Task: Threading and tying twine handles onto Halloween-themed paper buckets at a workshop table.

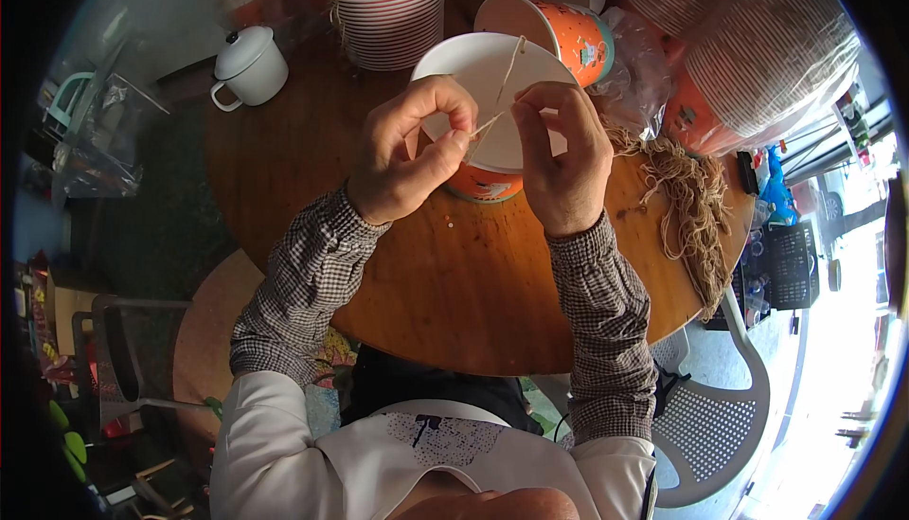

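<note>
An orange paper bucket point(485, 182) with a white inside stands on the round wooden table point(445, 283) in front of me. A thin tan string point(509, 70) runs from its far rim down to my fingers. My left hand point(407, 155) pinches the string's near end between thumb and forefinger, over the bucket's near rim. My right hand point(561, 155) pinches the same string just to the right, fingertips almost touching the left hand's.
A second orange bucket point(559, 32) lies tilted behind the first. A tall stack of nested buckets point(390, 8) stands at the back, more wrapped stacks point(767, 56) at the right. A bundle of tan strings point(686, 203) lies to the right. White enamel mug point(248, 67) at left, white plastic chair point(720, 416) lower right.
</note>
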Action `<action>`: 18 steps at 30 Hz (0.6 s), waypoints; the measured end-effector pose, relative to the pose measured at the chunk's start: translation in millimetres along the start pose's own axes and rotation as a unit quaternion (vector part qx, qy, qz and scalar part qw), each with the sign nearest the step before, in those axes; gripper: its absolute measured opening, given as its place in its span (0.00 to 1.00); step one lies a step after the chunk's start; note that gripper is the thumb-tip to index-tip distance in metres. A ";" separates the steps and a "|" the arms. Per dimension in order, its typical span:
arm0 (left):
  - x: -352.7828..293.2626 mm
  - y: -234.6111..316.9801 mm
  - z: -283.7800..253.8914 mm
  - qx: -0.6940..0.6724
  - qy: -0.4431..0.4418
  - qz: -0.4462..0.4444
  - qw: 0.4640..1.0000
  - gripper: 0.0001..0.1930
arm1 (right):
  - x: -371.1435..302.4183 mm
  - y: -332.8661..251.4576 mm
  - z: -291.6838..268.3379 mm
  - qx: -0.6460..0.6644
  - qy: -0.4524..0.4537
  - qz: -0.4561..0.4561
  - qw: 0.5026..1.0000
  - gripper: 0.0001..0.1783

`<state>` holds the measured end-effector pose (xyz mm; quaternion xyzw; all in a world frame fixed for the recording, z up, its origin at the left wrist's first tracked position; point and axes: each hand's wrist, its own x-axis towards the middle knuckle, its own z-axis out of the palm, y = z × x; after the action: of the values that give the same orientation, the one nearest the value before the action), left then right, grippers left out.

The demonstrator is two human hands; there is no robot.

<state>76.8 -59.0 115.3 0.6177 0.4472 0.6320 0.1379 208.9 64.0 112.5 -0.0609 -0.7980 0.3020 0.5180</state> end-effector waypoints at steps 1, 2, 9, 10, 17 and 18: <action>0.0 -1.6 0.4 0.026 -0.013 0.024 0.999 0.02 | 0.2 -1.6 0.4 0.000 0.000 0.000 1.000 0.06; 0.0 -1.8 0.8 0.026 -0.013 0.024 0.999 0.02 | 1.0 -3.7 0.2 0.007 0.004 0.018 1.000 0.06; 0.7 -5.7 2.0 0.019 0.028 -0.008 0.999 0.02 | -0.2 1.0 -7.9 0.092 -0.048 0.034 0.994 0.06; 0.9 -6.8 3.2 0.005 0.061 -0.027 0.998 0.02 | -1.7 2.0 -9.1 0.090 -0.047 0.033 0.994 0.06; 1.2 -18.8 3.9 0.231 0.128 0.071 0.962 0.01 | -4.7 -5.8 -2.4 0.078 -0.069 0.089 0.991 0.06; 2.7 -12.8 1.9 0.270 0.109 0.093 0.952 0.02 | -4.4 -5.6 -2.4 0.076 -0.067 0.090 0.991 0.06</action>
<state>73.1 -49.1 107.3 0.5978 0.5539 0.5615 -0.1431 214.2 58.7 112.8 -0.0723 -0.7970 0.4108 0.4368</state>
